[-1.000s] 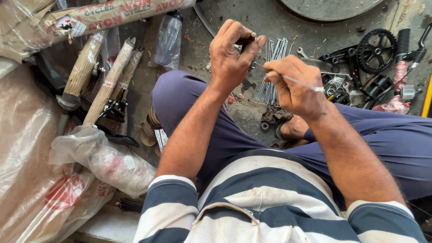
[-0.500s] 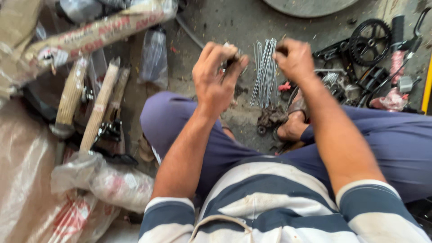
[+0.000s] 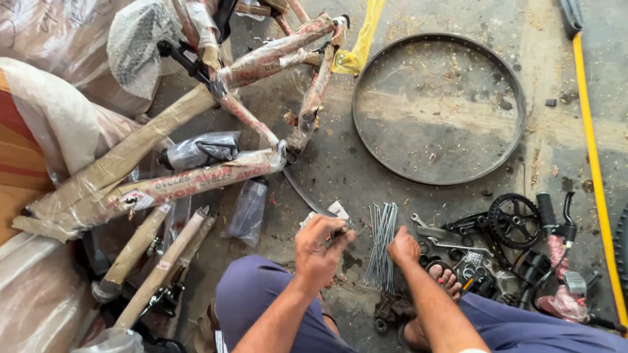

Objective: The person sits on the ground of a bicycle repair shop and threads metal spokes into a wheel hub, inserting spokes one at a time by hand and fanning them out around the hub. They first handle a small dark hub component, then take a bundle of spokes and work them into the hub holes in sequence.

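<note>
My left hand (image 3: 319, 252) is raised over my left knee, its fingers pinched on a small dark metal part (image 3: 341, 230). My right hand (image 3: 403, 247) is lowered to the floor, its knuckles against the right side of a bundle of thin steel spokes (image 3: 381, 243). Its fingers curl under, so I cannot see whether they grip a spoke. The spokes lie on the concrete between my two hands. My bare foot (image 3: 445, 280) rests just right of the right hand.
A bare wheel rim (image 3: 517, 140) lies flat ahead. A paper-wrapped bicycle frame (image 3: 261, 62) and wrapped tubes (image 3: 163, 271) lie to the left among plastic-covered cartons (image 3: 39, 124). A black chainring (image 3: 515, 221), spanners, pedals and small parts crowd the right. A yellow strip (image 3: 592, 157) runs along the far right.
Both hands dropped from chest height toward the floor. The right hand, which held a single spoke, now rests at the spoke bundle. The view tilted forward, revealing the rim and frame.
</note>
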`<state>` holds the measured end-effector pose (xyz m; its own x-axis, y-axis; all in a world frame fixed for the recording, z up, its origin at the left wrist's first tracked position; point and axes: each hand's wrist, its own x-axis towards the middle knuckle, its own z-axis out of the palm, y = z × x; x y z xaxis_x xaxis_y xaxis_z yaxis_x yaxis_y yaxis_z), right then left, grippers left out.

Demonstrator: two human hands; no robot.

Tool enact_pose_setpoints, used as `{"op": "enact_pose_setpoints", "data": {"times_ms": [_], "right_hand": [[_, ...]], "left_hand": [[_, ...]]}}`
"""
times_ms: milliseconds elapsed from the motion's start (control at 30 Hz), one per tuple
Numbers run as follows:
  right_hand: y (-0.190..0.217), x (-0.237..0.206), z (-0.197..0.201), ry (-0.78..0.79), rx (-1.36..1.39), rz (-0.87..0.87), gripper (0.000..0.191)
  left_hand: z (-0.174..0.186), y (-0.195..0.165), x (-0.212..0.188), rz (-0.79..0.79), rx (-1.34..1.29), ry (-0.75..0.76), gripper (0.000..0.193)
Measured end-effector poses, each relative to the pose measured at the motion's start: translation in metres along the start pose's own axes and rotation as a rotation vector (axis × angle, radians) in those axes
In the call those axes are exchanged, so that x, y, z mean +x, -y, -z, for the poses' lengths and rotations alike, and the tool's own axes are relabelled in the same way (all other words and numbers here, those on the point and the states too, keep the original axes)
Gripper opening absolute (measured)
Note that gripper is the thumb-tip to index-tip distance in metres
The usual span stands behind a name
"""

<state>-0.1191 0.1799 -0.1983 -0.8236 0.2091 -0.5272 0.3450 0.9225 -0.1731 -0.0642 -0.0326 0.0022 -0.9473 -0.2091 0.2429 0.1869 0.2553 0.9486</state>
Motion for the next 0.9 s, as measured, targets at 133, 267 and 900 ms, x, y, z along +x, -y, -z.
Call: {"op": "enact_pose_setpoints", "data": {"times_ms": [133, 267, 900], "right_hand": [[-0.001, -0.006, 0.007, 0.085, 0.031, -0.049, 0.049], [-0.009, -0.014, 0.013, 0.018, 0.173, -0.087, 0.035], [-0.002, -0.185, 0.204, -0.245, 1.245, 0.834, 0.024]], "left_hand": [[-0.001, 0.003, -0.002, 0.031, 0.01, -0.022, 0.02], [0.004, -0.003, -0.001, 0.031, 0.005, -0.047, 0.02], [0.009, -0.022, -0.016, -0.143, -0.056, -0.098, 0.021]]}}
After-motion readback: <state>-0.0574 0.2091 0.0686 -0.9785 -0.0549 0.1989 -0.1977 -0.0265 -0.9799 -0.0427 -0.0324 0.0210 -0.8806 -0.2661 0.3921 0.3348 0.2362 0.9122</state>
